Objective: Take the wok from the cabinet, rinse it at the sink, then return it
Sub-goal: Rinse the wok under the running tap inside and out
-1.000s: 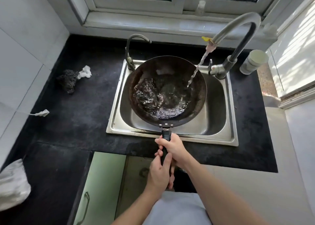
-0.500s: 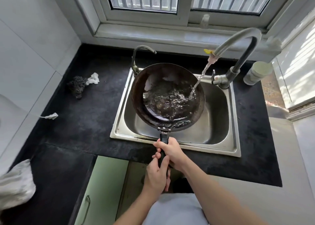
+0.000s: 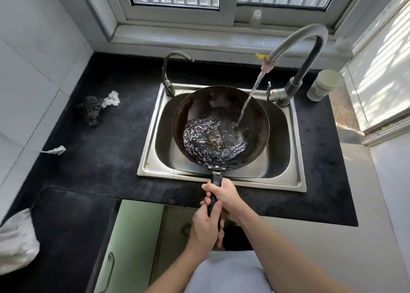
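Left hand (image 3: 205, 226) and right hand (image 3: 226, 195) are both gripping the dark round steel wok (image 3: 199, 102) by its black handle (image 3: 216, 178). The pooled water (image 3: 210, 142) is swirling to a new spot. Rinse is progressing; draining pending.

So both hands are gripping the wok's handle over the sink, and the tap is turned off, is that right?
No, the tap is running, not off. The head view shows its stream falling into the wok. The rest holds: the left hand and right hand grip the handle, with the wok over the sink.
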{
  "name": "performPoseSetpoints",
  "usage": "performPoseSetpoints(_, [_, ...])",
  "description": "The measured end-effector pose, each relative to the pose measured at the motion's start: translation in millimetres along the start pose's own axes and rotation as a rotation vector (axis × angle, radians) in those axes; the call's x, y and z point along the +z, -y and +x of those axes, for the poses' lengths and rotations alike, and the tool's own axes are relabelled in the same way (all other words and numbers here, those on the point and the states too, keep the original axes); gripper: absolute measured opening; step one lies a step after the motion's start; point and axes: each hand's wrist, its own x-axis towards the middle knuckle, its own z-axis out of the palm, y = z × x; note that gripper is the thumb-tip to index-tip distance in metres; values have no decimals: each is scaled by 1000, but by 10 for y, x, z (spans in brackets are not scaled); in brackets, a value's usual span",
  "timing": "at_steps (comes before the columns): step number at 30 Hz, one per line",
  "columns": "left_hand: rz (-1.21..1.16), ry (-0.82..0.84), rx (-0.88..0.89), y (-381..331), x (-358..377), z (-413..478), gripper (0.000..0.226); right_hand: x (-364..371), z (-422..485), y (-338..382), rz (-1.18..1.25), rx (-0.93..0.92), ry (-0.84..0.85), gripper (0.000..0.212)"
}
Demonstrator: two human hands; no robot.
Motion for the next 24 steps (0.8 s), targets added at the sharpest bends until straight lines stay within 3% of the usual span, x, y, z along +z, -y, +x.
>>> performPoseSetpoints(9, [130,-107,67,-21,-159,30,35,201,64,82,18,29,87,28])
performPoseSetpoints(24, [125,-56,49,-18,-121,44,35,104,53,23,80,49,68,33])
